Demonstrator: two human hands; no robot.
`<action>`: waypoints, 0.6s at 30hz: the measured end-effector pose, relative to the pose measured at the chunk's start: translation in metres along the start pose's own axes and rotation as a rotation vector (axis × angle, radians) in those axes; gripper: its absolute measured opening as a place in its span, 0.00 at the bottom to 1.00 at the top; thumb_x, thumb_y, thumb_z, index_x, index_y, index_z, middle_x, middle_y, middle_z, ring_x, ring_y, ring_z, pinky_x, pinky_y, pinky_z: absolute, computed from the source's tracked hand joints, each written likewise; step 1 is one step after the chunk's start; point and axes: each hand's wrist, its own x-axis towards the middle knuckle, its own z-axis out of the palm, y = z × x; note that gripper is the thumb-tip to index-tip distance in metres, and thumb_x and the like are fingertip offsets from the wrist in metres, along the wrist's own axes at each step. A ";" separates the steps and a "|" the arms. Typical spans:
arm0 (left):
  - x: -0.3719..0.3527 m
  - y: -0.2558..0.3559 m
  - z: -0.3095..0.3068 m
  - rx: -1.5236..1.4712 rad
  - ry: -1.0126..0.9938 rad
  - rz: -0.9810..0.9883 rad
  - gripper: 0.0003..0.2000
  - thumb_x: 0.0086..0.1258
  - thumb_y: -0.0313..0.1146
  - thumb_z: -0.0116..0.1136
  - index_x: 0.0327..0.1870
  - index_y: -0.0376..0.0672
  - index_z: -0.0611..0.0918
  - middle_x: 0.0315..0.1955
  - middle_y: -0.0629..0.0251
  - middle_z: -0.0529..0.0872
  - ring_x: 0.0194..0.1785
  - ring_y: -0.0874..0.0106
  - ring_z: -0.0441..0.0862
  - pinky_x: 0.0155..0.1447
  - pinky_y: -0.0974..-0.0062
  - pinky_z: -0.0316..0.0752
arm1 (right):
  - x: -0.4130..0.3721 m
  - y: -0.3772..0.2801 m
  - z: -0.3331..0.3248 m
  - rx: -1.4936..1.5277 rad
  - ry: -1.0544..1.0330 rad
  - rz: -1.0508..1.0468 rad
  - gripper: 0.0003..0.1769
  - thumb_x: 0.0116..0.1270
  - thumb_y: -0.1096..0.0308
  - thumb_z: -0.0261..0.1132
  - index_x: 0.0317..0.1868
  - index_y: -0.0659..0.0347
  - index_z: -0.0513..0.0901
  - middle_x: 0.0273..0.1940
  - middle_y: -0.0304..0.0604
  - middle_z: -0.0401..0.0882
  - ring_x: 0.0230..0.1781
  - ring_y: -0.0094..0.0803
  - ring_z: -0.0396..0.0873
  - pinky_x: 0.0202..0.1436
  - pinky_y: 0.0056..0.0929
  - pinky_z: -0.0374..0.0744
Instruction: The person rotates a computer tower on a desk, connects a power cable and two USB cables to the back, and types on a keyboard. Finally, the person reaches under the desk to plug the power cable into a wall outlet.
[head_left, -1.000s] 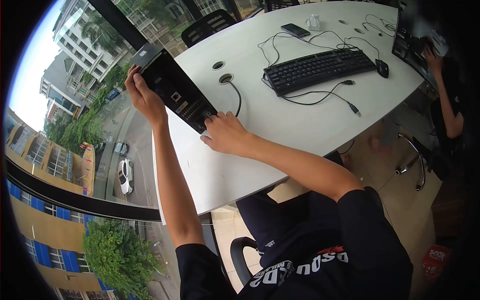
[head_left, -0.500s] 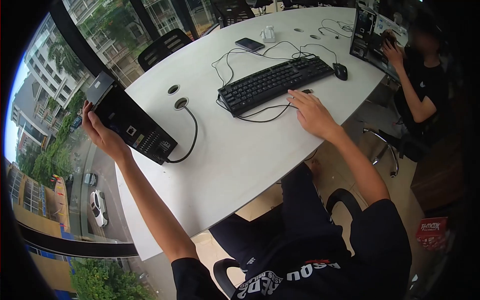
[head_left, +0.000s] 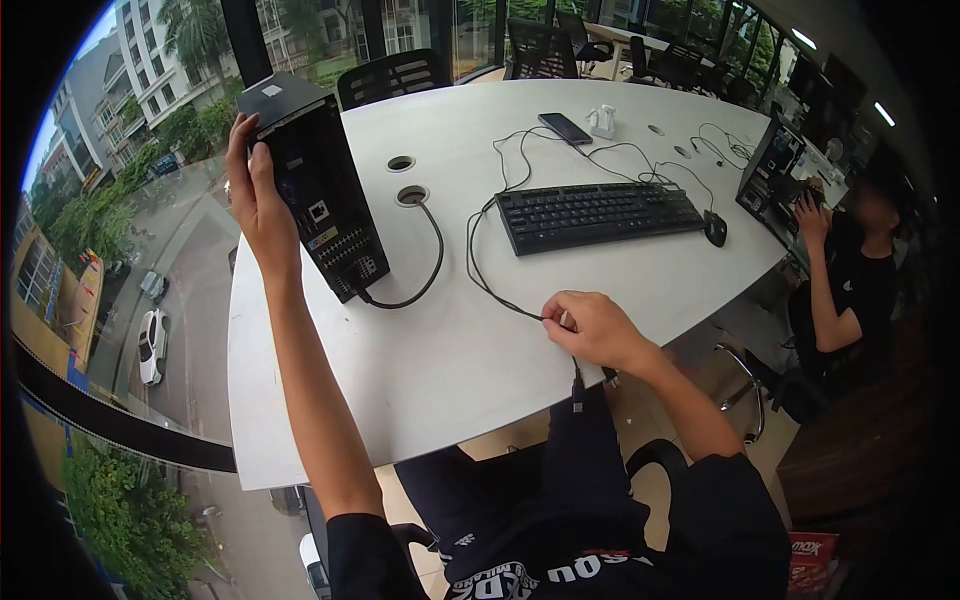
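Note:
A black computer tower stands on the table at the left, its rear ports facing me. My left hand grips its left edge, thumb on the rear side and fingers along the side panel. A black power cord runs from the tower's lower rear to a round table hole. Near the front edge, my right hand pinches a thin black USB cable, with the USB plug dangling below the fingers. The cable leads back to a black keyboard. Beside the keyboard lies a black mouse.
On the white table are a phone, a small white object and loose wires. At the right, a co-worker sits by another open computer case. A black chair stands behind the table.
My right hand has picked up the USB cable from beside the keyboard and drawn it toward the table's front edge. My left hand stays on the tower. The view has shifted.

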 end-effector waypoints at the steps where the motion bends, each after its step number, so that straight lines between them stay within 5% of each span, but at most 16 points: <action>1: -0.003 0.004 0.001 -0.024 0.013 -0.030 0.22 0.90 0.39 0.47 0.77 0.39 0.76 0.77 0.57 0.76 0.81 0.67 0.70 0.85 0.67 0.58 | 0.003 -0.011 0.003 0.068 -0.008 0.012 0.09 0.73 0.69 0.66 0.46 0.67 0.86 0.37 0.48 0.90 0.31 0.39 0.89 0.40 0.37 0.85; 4: -0.023 0.018 0.007 0.001 0.122 -0.081 0.20 0.89 0.36 0.49 0.74 0.37 0.78 0.73 0.53 0.80 0.76 0.64 0.76 0.81 0.66 0.65 | 0.017 -0.041 0.008 0.509 -0.027 0.098 0.09 0.77 0.69 0.66 0.48 0.68 0.84 0.35 0.46 0.90 0.26 0.29 0.86 0.34 0.29 0.83; 7: -0.061 0.026 0.001 0.362 0.184 0.192 0.14 0.84 0.31 0.54 0.62 0.35 0.83 0.64 0.52 0.85 0.67 0.62 0.81 0.71 0.64 0.72 | 0.047 -0.049 0.022 0.843 0.048 -0.005 0.10 0.80 0.69 0.65 0.51 0.70 0.82 0.36 0.44 0.89 0.27 0.23 0.85 0.32 0.23 0.81; 9: -0.088 0.041 0.004 0.330 0.078 0.259 0.08 0.79 0.27 0.57 0.51 0.35 0.85 0.51 0.54 0.89 0.58 0.60 0.84 0.66 0.65 0.73 | 0.073 -0.062 0.029 1.008 0.095 -0.051 0.12 0.81 0.69 0.65 0.55 0.70 0.80 0.37 0.45 0.90 0.28 0.25 0.86 0.32 0.24 0.83; 11: -0.107 0.053 0.001 0.287 -0.246 0.239 0.03 0.76 0.26 0.62 0.44 0.37 0.85 0.43 0.58 0.90 0.51 0.60 0.85 0.64 0.64 0.74 | 0.096 -0.075 0.037 1.172 0.150 -0.069 0.13 0.81 0.69 0.65 0.58 0.70 0.78 0.38 0.46 0.90 0.29 0.26 0.88 0.34 0.24 0.85; 13: -0.118 0.062 0.006 0.295 -0.519 0.221 0.11 0.72 0.29 0.69 0.51 0.38 0.83 0.39 0.60 0.90 0.46 0.63 0.87 0.59 0.65 0.79 | 0.118 -0.086 0.043 1.328 0.215 -0.066 0.14 0.81 0.69 0.65 0.60 0.69 0.77 0.39 0.47 0.90 0.31 0.28 0.89 0.36 0.25 0.87; 16: -0.141 0.059 0.016 0.123 -0.620 -0.195 0.37 0.67 0.33 0.78 0.73 0.40 0.68 0.40 0.58 0.93 0.41 0.65 0.91 0.47 0.71 0.83 | 0.136 -0.089 0.052 1.381 0.316 -0.071 0.16 0.82 0.67 0.65 0.63 0.65 0.76 0.45 0.48 0.90 0.37 0.32 0.91 0.45 0.29 0.90; 18: -0.141 0.057 0.016 0.122 -0.590 -0.238 0.38 0.68 0.32 0.77 0.76 0.40 0.66 0.41 0.57 0.94 0.41 0.64 0.92 0.48 0.71 0.83 | 0.140 -0.089 0.055 1.410 0.323 -0.038 0.14 0.83 0.67 0.64 0.63 0.63 0.77 0.49 0.49 0.89 0.44 0.36 0.92 0.52 0.33 0.91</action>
